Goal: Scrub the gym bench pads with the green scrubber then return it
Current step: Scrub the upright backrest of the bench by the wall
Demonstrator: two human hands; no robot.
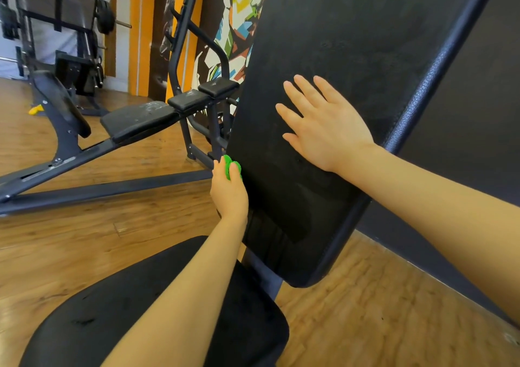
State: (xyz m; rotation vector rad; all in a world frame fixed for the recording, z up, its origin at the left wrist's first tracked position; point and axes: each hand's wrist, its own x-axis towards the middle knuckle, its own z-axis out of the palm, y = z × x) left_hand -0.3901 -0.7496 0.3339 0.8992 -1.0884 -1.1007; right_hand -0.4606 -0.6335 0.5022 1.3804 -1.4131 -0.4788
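Black vinyl covers the tilted back pad (351,85), which leans steeply and fills the middle of the view; its skin looks dull and faintly streaked, with darker patches toward its lower end. At the pad's left edge, low down, the left hand (229,195) curls its fingers round the green scrubber (231,167), which bulges out above the fingers and touches that edge. Higher up on the face of the pad, the right hand (323,126) lies flat with fingers straight and spread, palm pressed to the vinyl. Below the pad's lower end sits the seat pad (112,310), also black, with the left forearm crossing above it. A narrow gap with a grey frame post separates seat and back pad.

Wooden floor (84,226) in warm brown planks runs under and to both sides of the pad. Left of the pad, across the floor, stands a second bench (140,118) on a dark steel frame, its long pad showing pale scuffs and two small pads stepping up behind it. Farther left of that, a plate-loaded machine (56,28) stands by a pale wall. Behind the pad's upper left edge, a colourful angular mural (239,28) covers the wall beside orange strips. Right of the pad the wall (478,113) is dark. A small yellow object (36,109) lies on the floor far left, too small to identify.
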